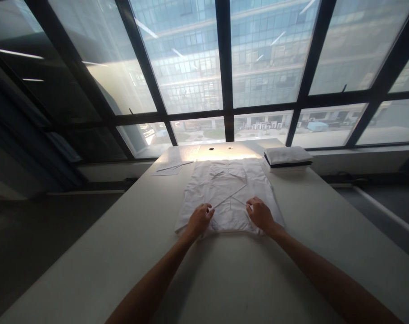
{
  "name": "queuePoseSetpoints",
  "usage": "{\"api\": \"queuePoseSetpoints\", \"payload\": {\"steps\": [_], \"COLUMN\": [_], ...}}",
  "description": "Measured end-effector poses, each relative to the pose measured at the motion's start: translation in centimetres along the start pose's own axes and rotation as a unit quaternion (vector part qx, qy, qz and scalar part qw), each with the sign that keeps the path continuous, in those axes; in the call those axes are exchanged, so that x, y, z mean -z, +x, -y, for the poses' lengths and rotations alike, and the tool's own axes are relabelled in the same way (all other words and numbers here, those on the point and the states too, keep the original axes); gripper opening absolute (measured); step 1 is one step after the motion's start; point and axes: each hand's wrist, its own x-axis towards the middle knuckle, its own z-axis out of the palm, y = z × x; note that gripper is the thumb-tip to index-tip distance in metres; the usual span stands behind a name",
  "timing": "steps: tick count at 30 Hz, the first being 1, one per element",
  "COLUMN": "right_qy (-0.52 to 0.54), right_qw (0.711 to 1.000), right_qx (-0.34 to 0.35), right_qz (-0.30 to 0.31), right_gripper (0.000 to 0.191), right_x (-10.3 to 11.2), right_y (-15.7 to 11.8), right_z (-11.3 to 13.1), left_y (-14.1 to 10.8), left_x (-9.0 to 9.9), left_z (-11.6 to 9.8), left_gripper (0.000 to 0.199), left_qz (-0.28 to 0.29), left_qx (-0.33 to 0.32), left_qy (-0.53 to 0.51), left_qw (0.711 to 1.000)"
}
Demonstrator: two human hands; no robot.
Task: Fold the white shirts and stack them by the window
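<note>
A creased white garment [224,218] lies spread on the white table, folded over itself in places. Thin lines cross its middle; whether they are cords or fold edges I cannot tell. At its near left part, my left hand [200,219] is closed, thumb and fingers pinching the end of one such line. My right hand [259,211] pinches the end of another line at the near right part. Both hands rest low over the garment, roughly level with each other and apart. The fabric between the fingertips is too small to make out.
On the white table [123,252], a stack of folded white and dark cloth [287,157] sits at the far right. Paper sheets [169,170] with a thin dark stick-like item lie far left. Beyond the table's far edge stand large black-framed windows [228,67].
</note>
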Motion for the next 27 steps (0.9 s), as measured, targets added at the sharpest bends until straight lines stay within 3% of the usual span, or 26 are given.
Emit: {"api": "queuePoseSetpoints", "payload": {"steps": [4,8,11,15,19,22,25,27], "right_qy": [0.073,0.178,0.29,0.367,0.33,0.267,0.194,0.194], "right_qw": [0.995,0.981,0.955,0.928,0.934,0.936,0.927,0.919], "right_qx": [-0.018,-0.047,-0.048,-0.005,0.11,0.188,0.26,0.27], "right_qz": [0.062,0.055,0.034,0.058,0.083,0.129,0.188,0.211], "right_gripper": [0.028,0.046,0.049,0.043,0.017,0.021,0.022,0.025], "right_x": [-0.5,-0.5,0.2,1.9,3.7,4.6,5.3,5.5], "right_y": [-2.3,-2.1,-2.1,-3.9,-6.8,-8.9,-10.2,-10.0], "right_z": [1.8,2.2,1.9,1.3,1.1,1.2,1.1,1.1], "left_y": [-2.3,-2.2,-2.7,-4.5,-6.9,-8.8,-10.0,-9.9], "left_x": [0.4,0.6,1.1,2.8,4.4,5.5,6.9,7.6], "left_z": [-0.1,-0.1,-0.4,-0.8,-1.3,-2.1,-2.9,-3.2], "left_gripper": [0.035,0.051,0.059,0.067,0.042,0.025,0.023,0.024], "left_qz": [0.045,0.066,0.042,0.052,0.101,0.155,0.232,0.261], "left_qx": [0.023,0.081,0.076,-0.005,-0.103,-0.157,-0.221,-0.231], "left_qy": [-0.054,-0.203,-0.294,-0.333,-0.295,-0.266,-0.22,-0.212], "left_qw": [0.997,0.974,0.952,0.941,0.944,0.938,0.922,0.913]}}
